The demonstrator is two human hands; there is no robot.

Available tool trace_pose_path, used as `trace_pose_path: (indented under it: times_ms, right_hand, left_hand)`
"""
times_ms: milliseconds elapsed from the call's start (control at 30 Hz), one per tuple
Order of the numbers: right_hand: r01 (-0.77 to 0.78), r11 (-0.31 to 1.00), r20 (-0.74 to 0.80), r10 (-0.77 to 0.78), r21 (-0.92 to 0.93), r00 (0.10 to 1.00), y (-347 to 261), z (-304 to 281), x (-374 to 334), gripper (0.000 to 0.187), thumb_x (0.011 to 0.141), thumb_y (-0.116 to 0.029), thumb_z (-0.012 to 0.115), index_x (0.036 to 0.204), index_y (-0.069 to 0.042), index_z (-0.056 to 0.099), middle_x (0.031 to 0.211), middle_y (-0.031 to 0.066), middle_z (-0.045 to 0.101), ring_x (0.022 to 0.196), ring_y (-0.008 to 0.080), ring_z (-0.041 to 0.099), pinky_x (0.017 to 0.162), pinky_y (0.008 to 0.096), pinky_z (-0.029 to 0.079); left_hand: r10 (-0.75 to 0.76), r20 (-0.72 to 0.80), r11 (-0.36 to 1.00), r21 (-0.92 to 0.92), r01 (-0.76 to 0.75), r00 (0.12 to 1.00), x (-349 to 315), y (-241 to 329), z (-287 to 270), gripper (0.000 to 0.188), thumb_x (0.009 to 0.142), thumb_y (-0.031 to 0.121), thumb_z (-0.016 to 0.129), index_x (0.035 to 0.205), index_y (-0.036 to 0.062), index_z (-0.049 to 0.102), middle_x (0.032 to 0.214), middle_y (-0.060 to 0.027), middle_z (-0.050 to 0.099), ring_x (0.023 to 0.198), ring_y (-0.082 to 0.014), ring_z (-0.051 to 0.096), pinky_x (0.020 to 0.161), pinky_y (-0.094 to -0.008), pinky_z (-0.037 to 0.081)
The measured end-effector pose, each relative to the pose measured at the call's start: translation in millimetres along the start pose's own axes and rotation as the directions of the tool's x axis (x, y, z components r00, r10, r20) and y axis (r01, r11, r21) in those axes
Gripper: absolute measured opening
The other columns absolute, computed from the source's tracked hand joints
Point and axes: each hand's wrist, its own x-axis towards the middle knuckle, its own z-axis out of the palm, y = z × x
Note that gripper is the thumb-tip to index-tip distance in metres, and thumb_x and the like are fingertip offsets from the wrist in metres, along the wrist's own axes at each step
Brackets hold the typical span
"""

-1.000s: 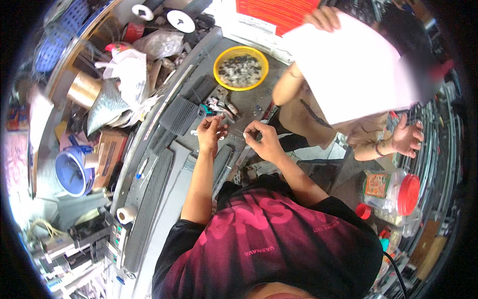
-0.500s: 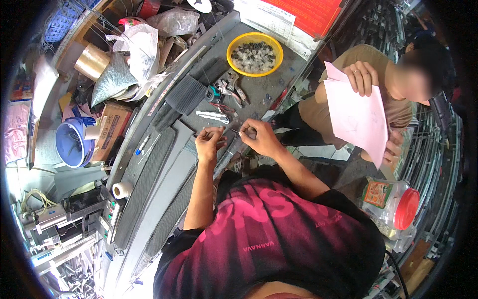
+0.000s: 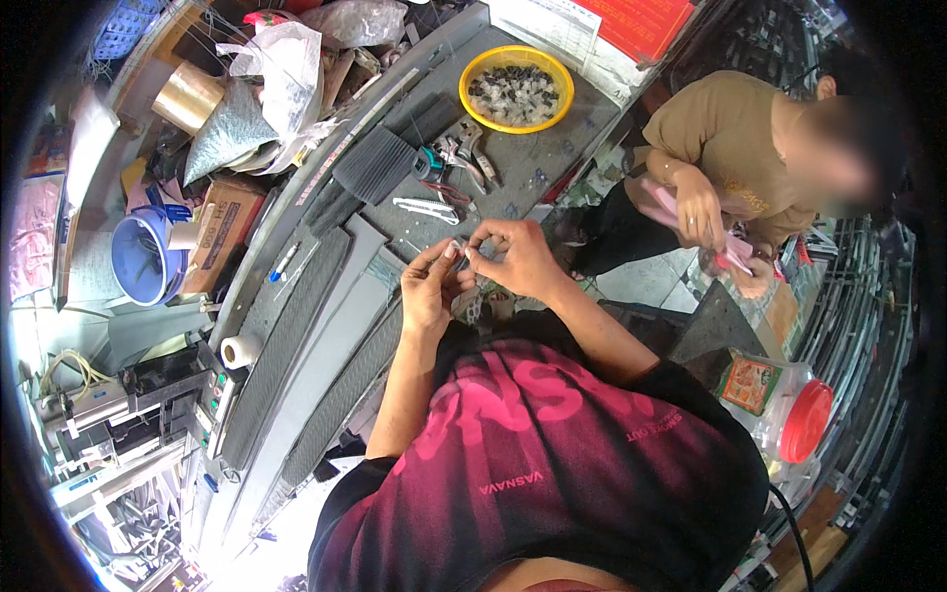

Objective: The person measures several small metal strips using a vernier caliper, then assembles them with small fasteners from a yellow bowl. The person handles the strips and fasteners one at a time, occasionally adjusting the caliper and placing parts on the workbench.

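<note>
Both my hands meet over the near edge of the workbench, their fingertips close together. My left hand is closed in a pinch, with a small pale bit at its fingertips. My right hand pinches at the same spot; what it grips is too small to make out. Just beyond them lies a white utility knife. Farther back are pliers and a teal tape measure. A yellow basket at the bench's far end holds many small white and black pieces.
Folded grey pleated mesh and a long grey mesh strip lie on the bench. To the left are a blue bin and a cardboard box. At right, a co-worker holds pink paper near a red-lidded jar.
My hands, apart before, have come together at the fingertips. The co-worker has lowered the pink paper, now folded or crumpled. The view has shifted slightly.
</note>
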Motion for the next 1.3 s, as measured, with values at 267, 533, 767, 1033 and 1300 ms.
trace_pose_path:
  times_ms: [267,533,767,1033,1300]
  right_hand:
    - [0.028,0.998,-0.036,-0.03,-0.053,0.999,-7,-4,2,0.017,0.085,-0.019,0.086,0.089,-0.006,0.075,0.055,0.0052,0.038,0.052,0.0116,0.034,0.05,0.0366,0.032]
    - [0.057,0.998,-0.027,-0.057,-0.006,0.998,-3,-3,-1,0.019,0.084,-0.022,0.087,0.089,-0.007,0.076,0.055,0.0043,0.044,0.052,0.0102,0.037,0.05,0.0362,0.033]
    - [0.074,0.997,-0.04,-0.074,0.001,0.996,-2,-1,-3,0.018,0.085,-0.021,0.086,0.089,-0.007,0.076,0.056,0.0035,0.044,0.051,0.0102,0.037,0.05,0.0354,0.032]
    - [0.055,0.998,-0.032,-0.053,0.043,0.998,-6,-4,-6,0.017,0.085,-0.019,0.086,0.091,-0.007,0.075,0.056,0.0012,0.039,0.053,0.0096,0.034,0.051,0.0337,0.03]
    - [0.041,0.999,-0.017,-0.04,0.02,0.999,-7,-5,-6,0.016,0.085,-0.019,0.085,0.092,-0.008,0.075,0.056,0.0016,0.037,0.054,0.0103,0.033,0.051,0.0339,0.031]
  left_hand:
    - [0.008,0.025,1.0,0.026,-0.009,1.0,-5,6,2,0.029,0.105,0.013,0.076,0.132,0.0044,0.073,0.115,-0.0121,0.081,0.073,-0.0203,0.078,0.065,-0.0337,0.066]
    - [0.012,0.098,0.991,-0.134,0.001,0.995,-4,-7,-9,0.028,0.1,0.01,0.081,0.127,0.0049,0.074,0.12,-0.0173,0.081,0.07,-0.0196,0.076,0.06,-0.0331,0.065]
    - [0.004,0.089,0.999,-0.043,0.0,0.996,-6,-7,-9,0.027,0.103,0.01,0.077,0.129,0.0053,0.073,0.111,-0.0104,0.08,0.07,-0.0193,0.074,0.06,-0.0334,0.064]
    - [0.022,0.104,0.999,-0.035,-0.018,0.994,-8,-9,-7,0.031,0.1,0.007,0.08,0.129,0.0018,0.073,0.104,-0.0108,0.081,0.07,-0.0186,0.075,0.061,-0.0333,0.065]
    - [0.035,0.11,0.999,-0.043,-0.031,0.993,-7,-9,-8,0.027,0.1,0.006,0.081,0.126,0.0011,0.075,0.102,-0.0101,0.081,0.069,-0.0177,0.075,0.061,-0.0327,0.065]
